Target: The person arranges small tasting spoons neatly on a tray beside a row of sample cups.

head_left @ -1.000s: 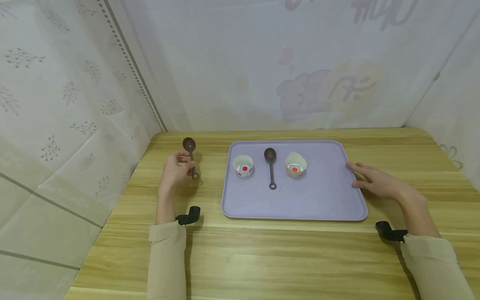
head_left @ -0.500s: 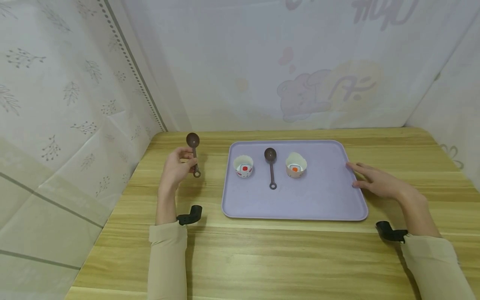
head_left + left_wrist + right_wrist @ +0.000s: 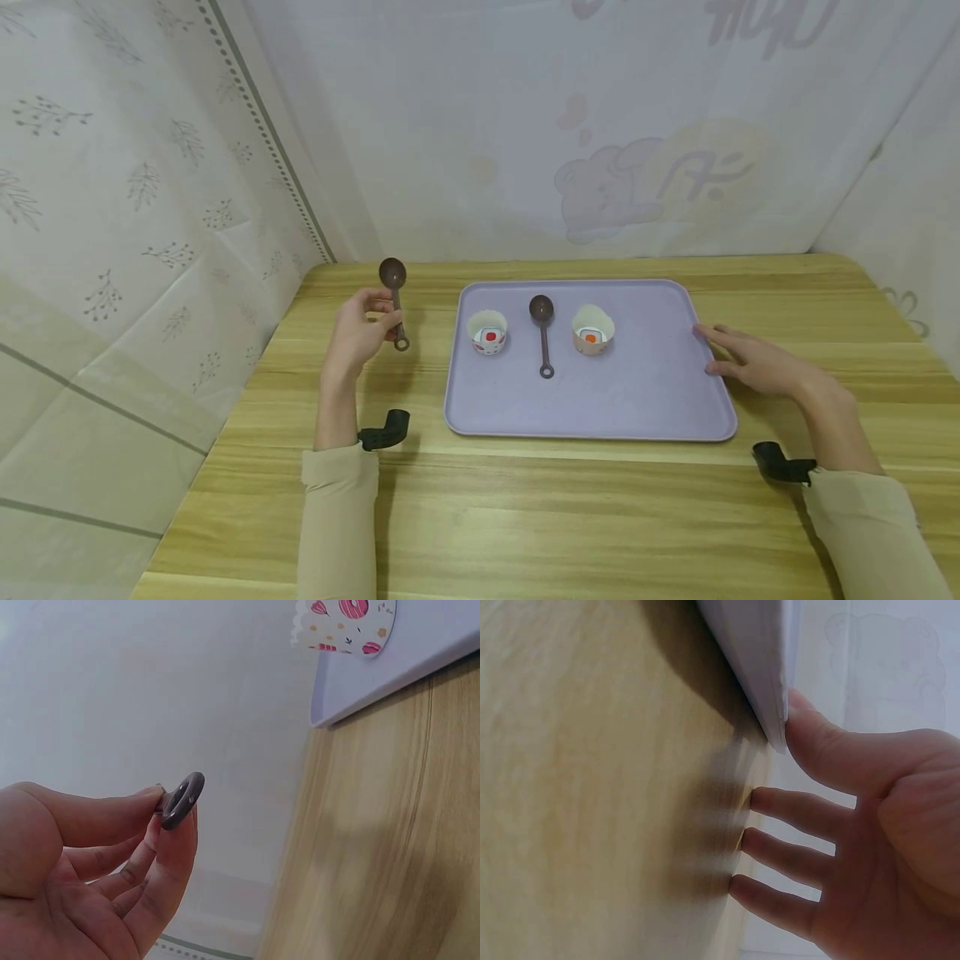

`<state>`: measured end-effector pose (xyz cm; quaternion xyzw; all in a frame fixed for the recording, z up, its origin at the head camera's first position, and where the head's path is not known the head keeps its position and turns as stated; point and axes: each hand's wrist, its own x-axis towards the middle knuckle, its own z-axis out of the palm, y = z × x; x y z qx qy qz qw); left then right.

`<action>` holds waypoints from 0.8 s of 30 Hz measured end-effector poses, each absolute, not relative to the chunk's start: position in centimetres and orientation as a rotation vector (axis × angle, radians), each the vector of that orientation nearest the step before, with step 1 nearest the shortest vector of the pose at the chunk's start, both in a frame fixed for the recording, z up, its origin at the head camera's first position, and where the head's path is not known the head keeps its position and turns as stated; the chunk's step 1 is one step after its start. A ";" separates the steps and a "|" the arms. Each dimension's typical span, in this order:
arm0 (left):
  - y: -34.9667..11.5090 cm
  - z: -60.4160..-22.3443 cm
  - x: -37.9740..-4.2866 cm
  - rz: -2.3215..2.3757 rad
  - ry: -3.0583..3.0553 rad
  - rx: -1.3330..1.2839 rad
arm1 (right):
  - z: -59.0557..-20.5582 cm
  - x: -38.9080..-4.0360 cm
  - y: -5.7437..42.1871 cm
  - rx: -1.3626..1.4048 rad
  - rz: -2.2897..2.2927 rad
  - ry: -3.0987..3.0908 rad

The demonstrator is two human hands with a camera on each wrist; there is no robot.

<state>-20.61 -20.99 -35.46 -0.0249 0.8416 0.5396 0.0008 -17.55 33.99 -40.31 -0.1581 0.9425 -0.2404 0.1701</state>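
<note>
My left hand (image 3: 358, 329) pinches a brown measuring spoon (image 3: 397, 302) by its handle, bowl up and away, left of the tray. In the left wrist view the handle's ring end (image 3: 184, 800) sticks out past the thumb. A second brown measuring spoon (image 3: 544, 340) lies on the lilac tray (image 3: 637, 400), between a white patterned paper cup (image 3: 488, 332) and a tan one (image 3: 592, 331). A small red-marked piece sits in the left cup, an orange-marked one in the other. My right hand (image 3: 761, 360) touches the tray's right rim, thumb at the edge, other fingers fairly straight at the tabletop.
The tray lies flat on a wooden table (image 3: 570, 517). A pale printed cloth (image 3: 465, 150) hangs along the table's back edge, and leaf-patterned cloth (image 3: 135, 250) hangs at the left. Each wrist wears a black camera mount (image 3: 386, 430).
My left hand has risen slightly and moved a little to the right and away with the spoon. The right hand, the tray and the things on it have stayed put.
</note>
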 end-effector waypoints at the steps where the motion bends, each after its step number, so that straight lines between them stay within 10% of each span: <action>1: -20.9 -35.4 -20.6 1.697 2.645 -0.074 | -40.3 -17.6 34.0 -0.452 -0.684 2.680; 24: -19.3 -34.9 -20.4 1.742 2.658 0.038 | -40.3 -17.6 34.0 -0.438 -0.697 2.667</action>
